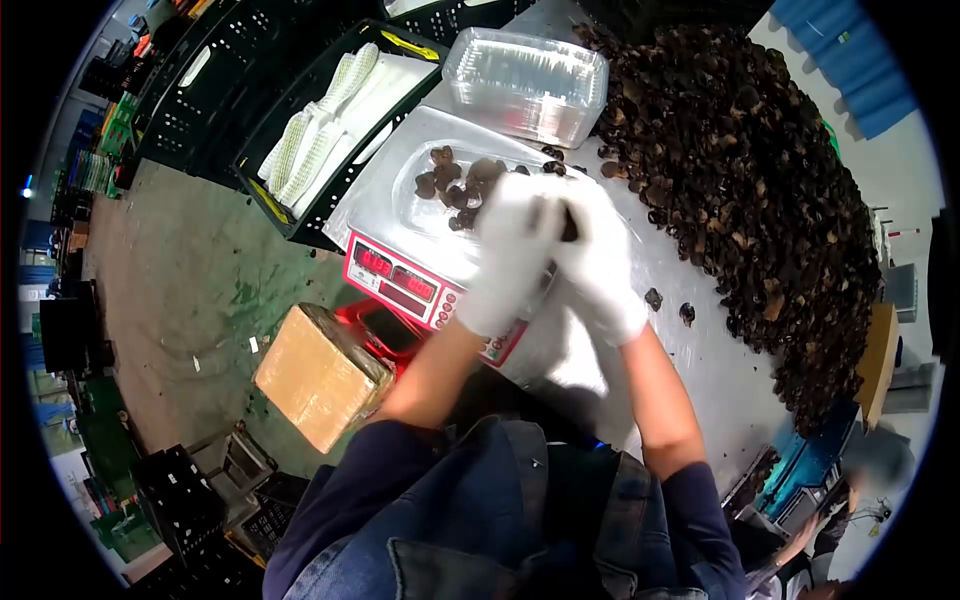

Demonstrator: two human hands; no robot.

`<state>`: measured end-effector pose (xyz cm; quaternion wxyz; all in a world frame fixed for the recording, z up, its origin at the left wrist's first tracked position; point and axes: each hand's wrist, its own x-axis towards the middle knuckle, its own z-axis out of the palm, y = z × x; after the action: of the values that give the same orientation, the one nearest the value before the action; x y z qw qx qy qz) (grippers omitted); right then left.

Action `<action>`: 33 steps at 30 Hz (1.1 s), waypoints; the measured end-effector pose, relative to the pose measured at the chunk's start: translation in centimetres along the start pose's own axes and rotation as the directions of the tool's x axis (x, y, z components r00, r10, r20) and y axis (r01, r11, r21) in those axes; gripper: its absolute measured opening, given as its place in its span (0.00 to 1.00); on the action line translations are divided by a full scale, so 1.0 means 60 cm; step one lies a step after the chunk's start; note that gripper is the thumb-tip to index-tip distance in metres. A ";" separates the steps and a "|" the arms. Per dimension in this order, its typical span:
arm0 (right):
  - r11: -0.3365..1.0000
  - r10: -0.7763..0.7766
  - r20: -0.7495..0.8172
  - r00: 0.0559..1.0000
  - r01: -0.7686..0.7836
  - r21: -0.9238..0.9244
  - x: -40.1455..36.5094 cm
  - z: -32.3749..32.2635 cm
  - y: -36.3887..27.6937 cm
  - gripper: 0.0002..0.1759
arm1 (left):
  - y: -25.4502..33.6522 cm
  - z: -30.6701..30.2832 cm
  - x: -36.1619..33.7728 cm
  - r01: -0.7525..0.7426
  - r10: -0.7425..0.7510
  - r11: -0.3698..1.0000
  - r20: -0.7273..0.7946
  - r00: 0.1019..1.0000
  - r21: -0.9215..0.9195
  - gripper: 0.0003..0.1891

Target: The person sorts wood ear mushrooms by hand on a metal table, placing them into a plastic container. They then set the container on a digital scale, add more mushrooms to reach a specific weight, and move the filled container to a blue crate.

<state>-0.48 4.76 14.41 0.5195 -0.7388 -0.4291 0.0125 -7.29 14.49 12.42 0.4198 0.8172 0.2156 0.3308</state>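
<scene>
While two white-gloved hands meet above a red-and-white digital weighing scale, the step in hand looks like handling a small portion over its metal platform. Dark brown, ruffled, mushroom-like pieces lie in a shallow, clear plastic tray on that platform, scattered mostly toward the far side. The left hand and the right hand are close together, fingers bent inward, over the tray's right side. A dark brown piece shows between them; glare and blur hide the fingertips, so I cannot tell how far open either grip is or which glove, if any, has hold of it. The next move seems to call for a light, controlled touch, since a hard press could disturb the reading.

The pieces look thin, curled and leathery, with uneven edges. Beside the scale, a stack of clear, glossy rectangular plastic tubs catches the light. Beyond the right hand, a broad heap of the same crinkled, blackish-brown pieces covers much of a smooth grey metal table, with a few strays lying apart on its bare surface.
</scene>
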 end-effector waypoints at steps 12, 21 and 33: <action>0.983 -0.138 0.203 0.969 0.159 -0.088 0.088 0.052 -0.004 0.36 | -0.151 -0.123 0.049 -0.127 0.151 0.901 -0.025 0.988 0.415 0.14; 0.373 0.397 -0.295 0.869 -0.447 -0.813 -0.259 -0.172 0.265 0.33 | -0.153 -0.203 0.041 0.022 0.019 0.991 -0.304 0.953 0.131 0.14; 0.708 0.365 -0.387 0.847 -0.522 -0.475 -0.349 -0.151 0.270 0.13 | -0.176 -0.295 0.053 0.099 -0.056 0.992 -0.417 0.907 0.082 0.09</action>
<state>0.56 -17.16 -2.97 0.3115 -0.9346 -0.1476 -0.0879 -18.65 31.93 12.41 0.3355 0.7395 0.3483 0.4682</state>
